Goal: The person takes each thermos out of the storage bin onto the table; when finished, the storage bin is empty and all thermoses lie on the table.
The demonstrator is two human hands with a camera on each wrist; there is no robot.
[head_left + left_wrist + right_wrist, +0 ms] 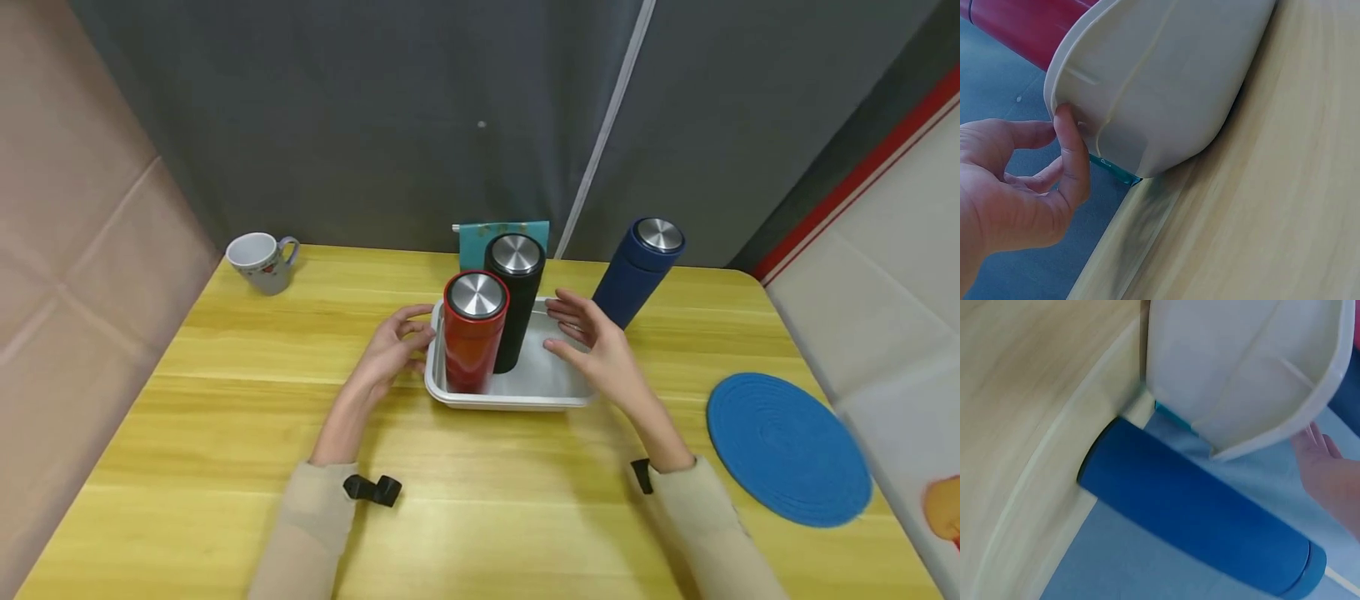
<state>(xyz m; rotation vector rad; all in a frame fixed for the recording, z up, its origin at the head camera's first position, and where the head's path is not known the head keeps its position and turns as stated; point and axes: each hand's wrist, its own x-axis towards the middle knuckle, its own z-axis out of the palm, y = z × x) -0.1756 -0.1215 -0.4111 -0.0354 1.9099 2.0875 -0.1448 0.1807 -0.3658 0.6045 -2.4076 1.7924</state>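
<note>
A light grey tray (536, 390) holds a red steel-capped thermos (474, 342) at its left and a black thermos (517, 287) just behind it. My left hand (392, 343) is at the tray's left end, its fingertips right at the rim. In the left wrist view, that hand (1029, 194) has its thumb and fingers loosely bent, tips against the outer side of the rim. Over the tray's right end, my right hand (600, 346) is spread with thumb apart and nothing in its grasp. Close behind it stands a blue thermos (633, 267), on the table outside the tray.
A patterned mug (262, 265) stands at the table's back left. A round blue ribbed mat (787, 450) lies at the right. Behind the tray is a teal item (474, 243), near the dark curtain (337, 125). Walls flank the wooden table (480, 517).
</note>
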